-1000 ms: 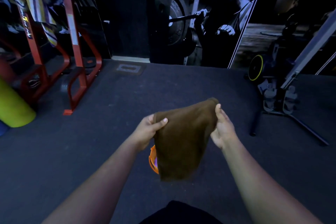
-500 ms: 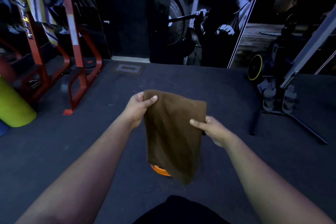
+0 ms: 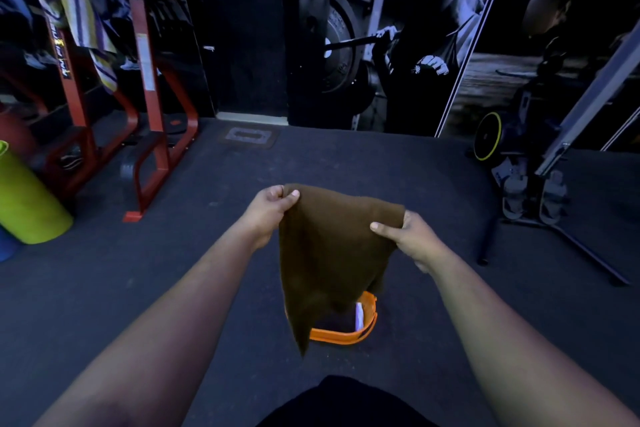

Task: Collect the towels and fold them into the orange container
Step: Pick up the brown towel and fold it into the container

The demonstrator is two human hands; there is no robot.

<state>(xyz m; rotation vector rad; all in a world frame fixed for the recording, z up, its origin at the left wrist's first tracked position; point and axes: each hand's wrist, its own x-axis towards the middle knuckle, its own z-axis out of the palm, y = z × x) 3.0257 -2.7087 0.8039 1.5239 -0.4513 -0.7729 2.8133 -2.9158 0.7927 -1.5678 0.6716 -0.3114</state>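
Note:
A brown towel (image 3: pixel 329 253) hangs in front of me, folded over, held up by its top corners. My left hand (image 3: pixel 268 210) pinches the top left corner between thumb and fingers. My right hand (image 3: pixel 408 236) grips the top right edge, thumb on the front. Below the towel the orange container (image 3: pixel 346 334) stands on the dark floor, mostly hidden by the cloth, with something pale inside it. A striped towel (image 3: pixel 86 28) hangs over the red rack at the far left.
A red steel rack (image 3: pixel 152 114) stands at the left, with a lime green roll (image 3: pixel 24 198) beside it. A black stand with long legs (image 3: pixel 554 236) and small dumbbells is at the right. A wall poster is straight ahead.
Both hands have spread the towel's top edge wider and re-gripped it. The left hand rose, the right hand came round to the towel's right edge. The orange container shows more below the towel.

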